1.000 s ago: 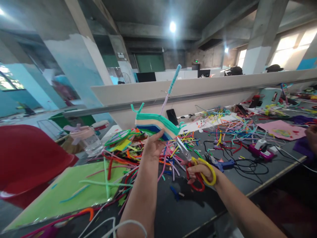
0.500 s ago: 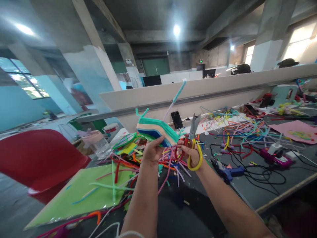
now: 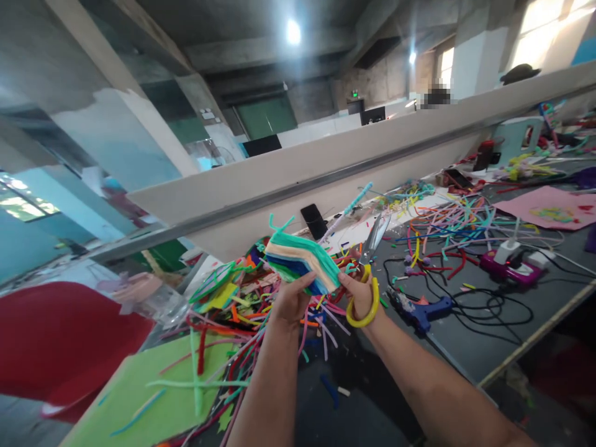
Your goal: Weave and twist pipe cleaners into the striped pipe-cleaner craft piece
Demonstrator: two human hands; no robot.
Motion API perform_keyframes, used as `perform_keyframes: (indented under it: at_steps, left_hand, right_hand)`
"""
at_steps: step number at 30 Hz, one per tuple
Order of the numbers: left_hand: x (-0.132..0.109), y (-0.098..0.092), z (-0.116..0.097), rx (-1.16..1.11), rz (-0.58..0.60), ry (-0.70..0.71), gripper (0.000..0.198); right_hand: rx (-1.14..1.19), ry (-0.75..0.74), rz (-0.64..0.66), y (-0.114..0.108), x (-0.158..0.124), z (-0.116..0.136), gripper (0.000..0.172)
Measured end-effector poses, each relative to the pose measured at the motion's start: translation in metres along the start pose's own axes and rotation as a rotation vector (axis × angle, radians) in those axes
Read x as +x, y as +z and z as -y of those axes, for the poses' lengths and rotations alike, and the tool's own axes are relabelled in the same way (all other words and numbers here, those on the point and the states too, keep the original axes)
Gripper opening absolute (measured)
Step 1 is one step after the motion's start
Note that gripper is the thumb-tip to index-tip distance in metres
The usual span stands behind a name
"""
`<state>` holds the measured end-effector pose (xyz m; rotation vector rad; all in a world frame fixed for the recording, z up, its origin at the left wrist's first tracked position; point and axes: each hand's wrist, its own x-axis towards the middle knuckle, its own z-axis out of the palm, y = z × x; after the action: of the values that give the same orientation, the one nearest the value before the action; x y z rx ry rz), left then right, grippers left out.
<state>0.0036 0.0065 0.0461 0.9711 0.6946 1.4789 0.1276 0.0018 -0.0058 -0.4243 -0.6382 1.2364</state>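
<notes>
My left hand (image 3: 289, 302) grips a striped block of pipe cleaners (image 3: 300, 262) from below: teal, cream, green and blue layers, with a thin teal stem sticking up to the right. My right hand (image 3: 357, 293) is closed on scissors (image 3: 367, 273) with a yellow and a red loop, blades pointing up. Its fingertips also touch the right end of the pipe cleaner block. Both hands are raised above a dark table (image 3: 470, 347).
Loose pipe cleaners (image 3: 447, 226) litter the table. A blue glue gun (image 3: 421, 308) with black cables lies right of my hands. A green sheet (image 3: 153, 397), a red chair (image 3: 56, 338), a phone (image 3: 313, 220), pink felt (image 3: 549, 208) and a grey partition (image 3: 326, 161) surround them.
My right hand has lifted the scissors from low over the table up to the block's right end and now touches it. The blades turned upward. The view swung left and tilted.
</notes>
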Motion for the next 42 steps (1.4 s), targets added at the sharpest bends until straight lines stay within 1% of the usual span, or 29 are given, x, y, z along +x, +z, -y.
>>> perform_keyframes:
  at_steps: [2,4,5,8,10,12,14,16,17,19,21,25,28,31,34,37,40,42]
  left_hand:
    - [-0.001,0.004,0.004,-0.037,-0.049,0.022,0.045]
    - [-0.004,0.009,0.007,-0.075,-0.06,0.043,0.042]
    - [-0.006,0.012,0.009,-0.091,-0.042,0.05,0.041]
    - [-0.011,0.021,0.016,-0.122,0.061,0.069,0.037]
    - [-0.014,0.028,0.024,-0.122,0.081,0.075,0.036]
    - [-0.016,0.035,0.035,-0.109,0.027,0.093,0.035]
    - [-0.016,0.04,0.046,-0.085,-0.074,0.116,0.035]
    - [-0.016,0.045,0.052,-0.067,-0.164,0.121,0.036]
    - [-0.016,0.046,0.053,-0.064,-0.189,0.113,0.036]
    - [-0.015,0.045,0.05,-0.072,-0.19,0.094,0.036]
    - [-0.013,0.04,0.041,-0.084,-0.141,0.065,0.035]
    - [-0.01,0.02,0.015,-0.135,-0.059,0.023,0.024]
    - [-0.011,0.006,0.001,-0.182,-0.005,0.008,0.024]
    - [-0.013,0.003,-0.001,-0.181,0.074,0.004,0.028]
    - [-0.014,0.007,0.004,-0.172,0.149,0.008,0.034]
    - [-0.014,0.01,0.006,-0.178,0.211,0.002,0.03]
    - [-0.013,0.009,0.003,-0.123,0.222,-0.003,0.023]
    - [-0.013,0.007,0.0,-0.049,0.215,0.016,0.022]
  right_hand:
    - [0.004,-0.014,-0.04,-0.001,0.001,0.001,0.066]
    - [0.023,-0.038,-0.079,-0.001,0.003,0.004,0.069]
    - [0.037,-0.048,-0.09,-0.001,0.004,0.006,0.07]
    - [0.072,-0.073,-0.106,-0.002,0.008,0.011,0.071]
    - [0.05,-0.096,-0.113,-0.003,0.009,0.012,0.071]
    - [-0.019,-0.124,-0.107,-0.004,0.008,0.013,0.068]
    - [-0.116,-0.154,-0.098,-0.004,0.004,0.013,0.064]
    - [-0.21,-0.169,-0.079,-0.004,-0.001,0.014,0.06]
    - [-0.247,-0.171,-0.061,-0.003,-0.003,0.015,0.058]
    - [-0.291,-0.182,-0.014,-0.002,-0.007,0.018,0.055]
    - [-0.282,-0.204,0.021,0.001,-0.012,0.022,0.052]
    - [-0.175,-0.2,0.053,0.008,-0.02,0.031,0.048]
    - [-0.101,-0.177,0.098,0.012,-0.024,0.033,0.049]
    - [-0.056,-0.185,0.147,0.015,-0.027,0.035,0.051]
    - [-0.057,-0.198,0.187,0.017,-0.03,0.038,0.054]
    - [-0.098,-0.193,0.215,0.017,-0.033,0.04,0.054]
    - [-0.108,-0.191,0.254,0.016,-0.035,0.039,0.054]
    - [-0.103,-0.2,0.238,0.016,-0.035,0.037,0.052]
